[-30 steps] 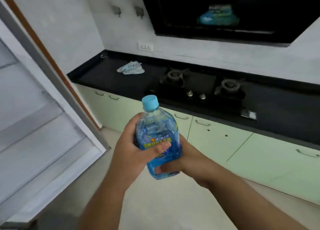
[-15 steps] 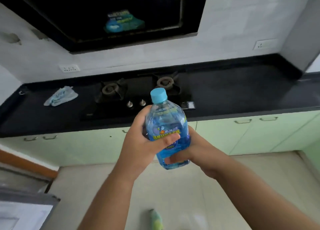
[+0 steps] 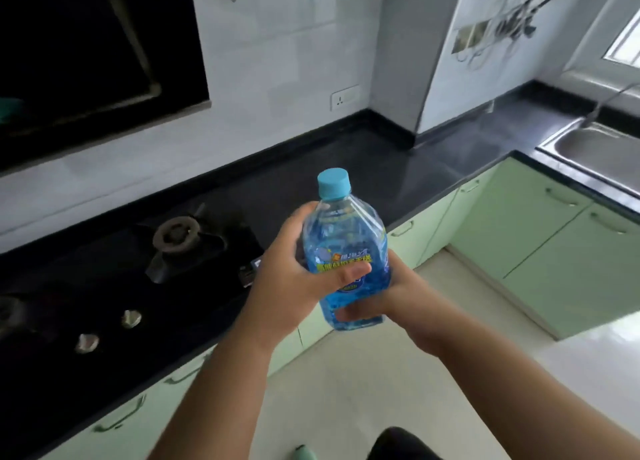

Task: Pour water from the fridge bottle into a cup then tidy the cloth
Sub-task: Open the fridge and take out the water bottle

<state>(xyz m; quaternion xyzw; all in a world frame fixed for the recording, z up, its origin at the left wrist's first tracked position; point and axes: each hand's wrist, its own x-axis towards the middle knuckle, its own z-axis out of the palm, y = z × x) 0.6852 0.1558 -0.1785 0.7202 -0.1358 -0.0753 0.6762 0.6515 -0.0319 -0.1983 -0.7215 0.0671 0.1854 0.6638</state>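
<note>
The left hand grips the bottle from its left side, thumb laid across the label and fingers curled round the back. The right hand holds it lower down, fingers wrapped under and around the base, with one fingertip showing at the front just below the label. Between the two hands the bottle stands nearly upright, tipped slightly away from the person, its blue cap on (the clear body shows blue, and the label carries green and yellow print too blurred to read).

Beyond and to the left of the hands runs a black counter with a gas hob set into it; two metal knobs sit at its near edge, well left of the left forearm. Up and left of the hands a dark hood hangs on the white tiled wall, and a wall socket shows above the bottle. Pale green cabinets run under the counter to the right of the right hand. Far to the right, past the counter's corner, is a steel sink. Below the forearms lies a light floor, where something dark and something pale green show at the bottom edge, too cut off to identify.
</note>
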